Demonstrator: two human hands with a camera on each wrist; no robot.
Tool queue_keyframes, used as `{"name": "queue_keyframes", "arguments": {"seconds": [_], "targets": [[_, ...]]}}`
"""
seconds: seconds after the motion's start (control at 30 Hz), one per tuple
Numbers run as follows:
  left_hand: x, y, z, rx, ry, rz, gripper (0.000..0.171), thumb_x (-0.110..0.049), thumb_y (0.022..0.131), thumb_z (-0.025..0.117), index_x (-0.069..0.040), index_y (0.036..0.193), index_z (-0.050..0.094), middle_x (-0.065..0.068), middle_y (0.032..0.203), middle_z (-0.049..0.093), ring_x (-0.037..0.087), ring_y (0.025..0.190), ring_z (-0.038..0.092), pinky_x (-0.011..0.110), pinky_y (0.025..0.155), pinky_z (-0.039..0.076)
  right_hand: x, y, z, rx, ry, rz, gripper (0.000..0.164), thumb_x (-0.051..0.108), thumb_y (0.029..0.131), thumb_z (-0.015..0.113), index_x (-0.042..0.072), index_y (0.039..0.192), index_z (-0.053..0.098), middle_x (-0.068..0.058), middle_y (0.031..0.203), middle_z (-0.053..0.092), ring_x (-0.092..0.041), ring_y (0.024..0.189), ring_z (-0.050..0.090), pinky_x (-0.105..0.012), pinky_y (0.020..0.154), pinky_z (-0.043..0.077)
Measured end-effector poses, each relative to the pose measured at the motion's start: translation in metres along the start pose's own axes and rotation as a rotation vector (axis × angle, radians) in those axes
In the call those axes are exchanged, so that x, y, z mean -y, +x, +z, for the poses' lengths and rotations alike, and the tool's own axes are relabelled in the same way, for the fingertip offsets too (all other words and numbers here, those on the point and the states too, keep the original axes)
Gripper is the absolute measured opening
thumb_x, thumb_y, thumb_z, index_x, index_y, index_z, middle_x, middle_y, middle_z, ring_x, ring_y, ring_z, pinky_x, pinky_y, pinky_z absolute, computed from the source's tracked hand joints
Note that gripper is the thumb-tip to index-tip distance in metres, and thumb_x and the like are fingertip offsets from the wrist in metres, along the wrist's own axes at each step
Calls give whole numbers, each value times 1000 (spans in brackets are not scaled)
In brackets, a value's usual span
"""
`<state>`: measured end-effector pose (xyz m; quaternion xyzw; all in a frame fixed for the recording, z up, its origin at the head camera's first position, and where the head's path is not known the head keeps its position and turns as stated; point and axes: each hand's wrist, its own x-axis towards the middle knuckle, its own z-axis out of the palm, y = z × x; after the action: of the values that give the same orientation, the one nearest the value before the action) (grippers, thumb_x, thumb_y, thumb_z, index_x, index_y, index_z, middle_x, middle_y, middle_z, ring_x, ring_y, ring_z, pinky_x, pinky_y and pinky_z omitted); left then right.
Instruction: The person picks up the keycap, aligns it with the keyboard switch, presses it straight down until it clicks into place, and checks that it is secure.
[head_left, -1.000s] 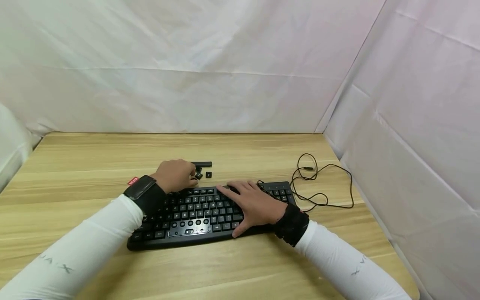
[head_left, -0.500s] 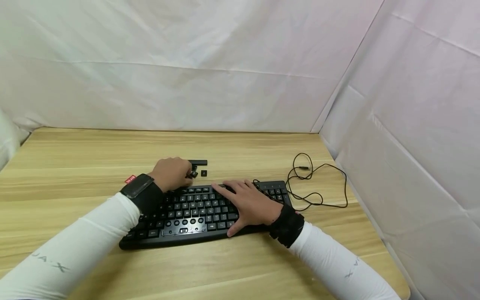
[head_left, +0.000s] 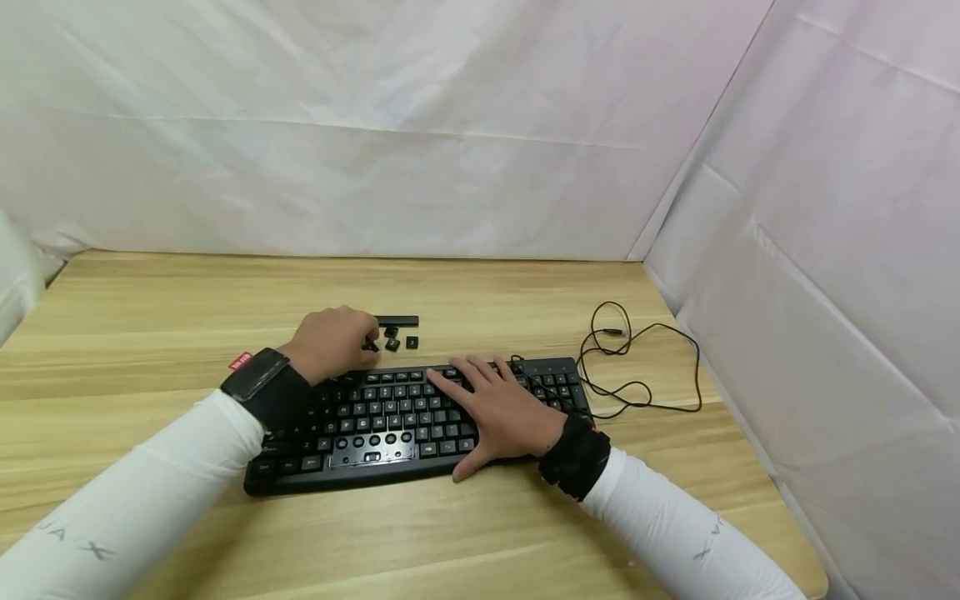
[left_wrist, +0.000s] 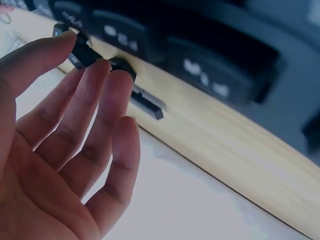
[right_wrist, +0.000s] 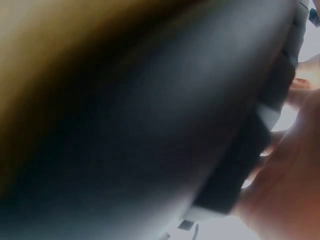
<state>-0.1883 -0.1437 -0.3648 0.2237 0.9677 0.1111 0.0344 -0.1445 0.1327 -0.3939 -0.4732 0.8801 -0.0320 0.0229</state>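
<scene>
A black keyboard (head_left: 360, 477) lies on the wooden table, with a bare strip (head_left: 375, 450) showing round domes near its front edge. My left hand (head_left: 330, 342) is over its back left edge, thumb and fingertips pinching a small black keycap (head_left: 370, 344). In the left wrist view the left hand (left_wrist: 75, 140) has its fingertips close together at dark keycaps; the overlap partly hides which piece is held. My right hand (head_left: 506, 417) rests spread across the keyboard's right part, thumb at the front edge. The right wrist view is mostly blurred keyboard side.
Behind the keyboard lie loose keycaps, one at the right (head_left: 412, 342) and another nearer the left hand (head_left: 392, 344). A long black space bar (head_left: 399, 321) lies behind them. A looped black cable (head_left: 645, 406) spreads to the right. White cloth (head_left: 420, 192) hangs behind the table.
My left hand has shifted slightly left with the keycap, apart from the other loose keycaps, which show more fully. My right hand stays spread on the keyboard. The head view has shifted slightly.
</scene>
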Motion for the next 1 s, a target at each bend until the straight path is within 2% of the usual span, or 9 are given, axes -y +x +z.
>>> {"name": "queue_keyframes", "arguments": {"seconds": [0.1,0.17,0.27,0.4,0.6,0.8,1.0], "targets": [[-1,-8,-6,-11,-11,-19,22,-23,79,73,-8,95,72,7,86,71,14,62,57,37,53,50,-1,0,-1,-3,5,0,131,87,52,56,16,152,11,-21,150,25,-37,134,21,-68,101,23],[-2,-16,-9,-26,-13,-15,24,-23,79,73,-8,97,72,7,87,72,16,66,60,40,56,52,-1,0,-2,4,9,0,132,87,51,56,16,153,10,-21,150,25,-36,134,21,-68,101,23],[-5,-28,-14,-73,-6,17,23,-20,78,75,-7,96,73,7,87,72,18,70,62,40,57,54,-3,1,-4,10,11,4,133,87,50,57,16,153,10,-20,150,25,-35,134,20,-68,101,23],[-9,-47,-18,-136,-1,63,20,-16,75,76,-8,93,73,6,83,72,15,66,62,38,54,54,-5,2,-6,14,23,12,133,87,51,57,15,153,9,-18,151,24,-33,135,20,-67,103,22],[-15,-69,-17,-176,14,101,19,-15,74,77,-9,91,73,5,81,73,14,67,63,36,55,54,-9,3,-10,39,43,51,134,86,52,58,12,152,9,-18,152,22,-36,135,18,-68,103,19],[-22,-84,-14,-170,29,128,20,-15,72,79,-9,90,74,5,83,73,14,68,64,35,55,55,-10,7,-13,27,36,73,135,84,51,61,10,152,11,-18,152,23,-37,134,20,-68,102,21],[-31,-88,-4,-147,58,182,22,-14,69,80,-10,90,73,4,85,73,18,72,65,38,59,56,-10,7,-12,18,15,77,135,85,50,60,11,152,12,-17,152,25,-36,133,23,-66,102,23]]}}
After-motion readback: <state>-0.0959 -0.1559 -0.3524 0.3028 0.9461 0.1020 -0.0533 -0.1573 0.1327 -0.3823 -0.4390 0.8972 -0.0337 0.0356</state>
